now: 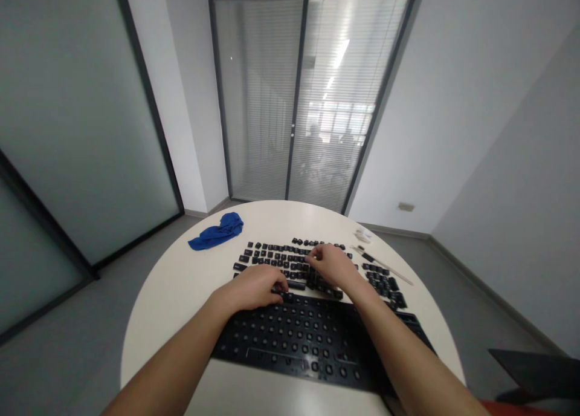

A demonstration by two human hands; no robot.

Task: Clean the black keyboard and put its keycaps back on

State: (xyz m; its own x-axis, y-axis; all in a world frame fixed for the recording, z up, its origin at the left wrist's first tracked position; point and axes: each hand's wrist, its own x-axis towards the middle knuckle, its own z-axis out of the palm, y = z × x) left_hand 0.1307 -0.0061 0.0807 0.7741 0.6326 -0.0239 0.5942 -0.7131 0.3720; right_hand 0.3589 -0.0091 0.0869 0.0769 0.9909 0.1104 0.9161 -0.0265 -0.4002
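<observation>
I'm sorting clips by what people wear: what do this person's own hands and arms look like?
The left hand and right hand are ungloved, with five-fingered human shape. Both forearms are bare, with no sleeve, watch or cable visible. Whether the red patch at lower right is clothing is unclear.

keyboard (290, 334): black | keycaps (286, 265): black | cloth (217, 232): blue | tabletop (170, 307): cream | blinds (258, 113): finely striped

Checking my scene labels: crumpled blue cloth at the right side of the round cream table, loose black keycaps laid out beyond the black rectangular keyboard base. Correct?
Side is wrong: the head view shows the crumpled blue cloth at the left side of the round cream table. The loose black keycaps do lie beyond the black rectangular keyboard base.
</observation>
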